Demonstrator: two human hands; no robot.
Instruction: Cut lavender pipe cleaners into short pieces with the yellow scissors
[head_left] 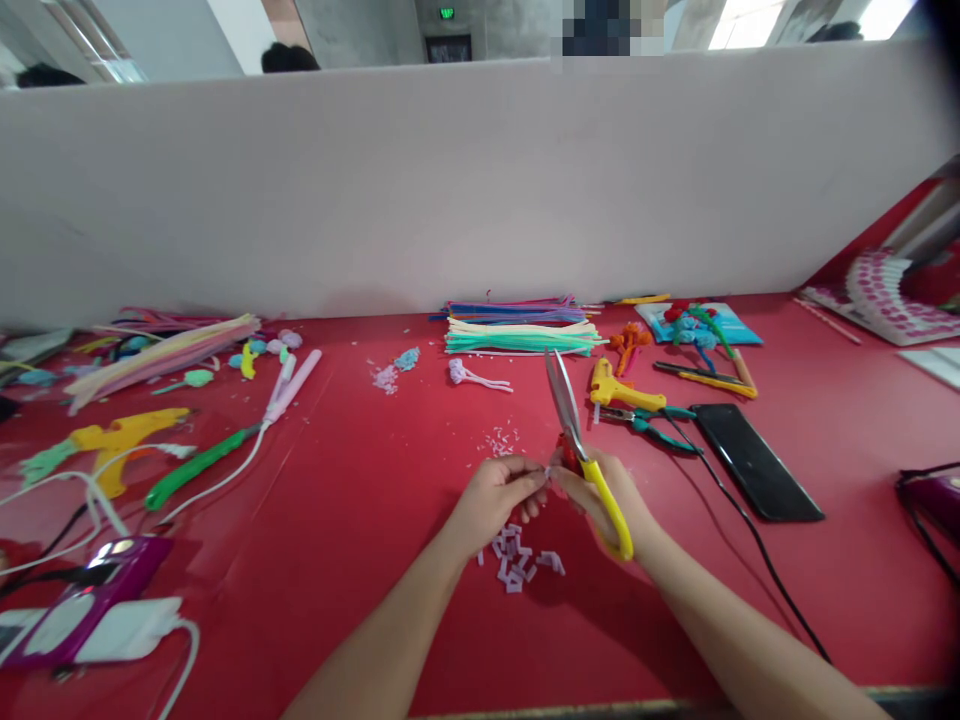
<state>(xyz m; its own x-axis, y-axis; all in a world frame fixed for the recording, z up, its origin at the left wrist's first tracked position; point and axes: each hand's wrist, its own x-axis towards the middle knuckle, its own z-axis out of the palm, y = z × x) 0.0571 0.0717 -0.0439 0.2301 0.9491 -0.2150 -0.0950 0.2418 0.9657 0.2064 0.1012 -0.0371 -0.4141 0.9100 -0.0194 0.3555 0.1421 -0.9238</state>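
Observation:
My left hand (499,495) is closed in a pinch at the middle of the red table, on a small pale lilac piece (548,471) mostly covered by the fingertips. Close beside it, my right hand (604,490) is closed around scissors (611,510) with a yellow handle; their blades point up and away, slightly apart. The right fingertips meet the left ones at the lilac piece. Just below the hands lies a loose pile of short lilac pieces (514,560). Tiny pale clippings (501,440) are scattered beyond my left hand. Farther back rests a lilac pipe-cleaner shape (476,376) with two stems.
Pipe-cleaner bundles (521,335) lie along the white partition (450,190). On the right are a yellow glue gun (622,388), teal-handled pliers (660,432), a black phone (754,460) and a cable. Another glue gun (124,440), a pink hair-straightener-like tool (292,388) and a power strip (97,600) occupy the left.

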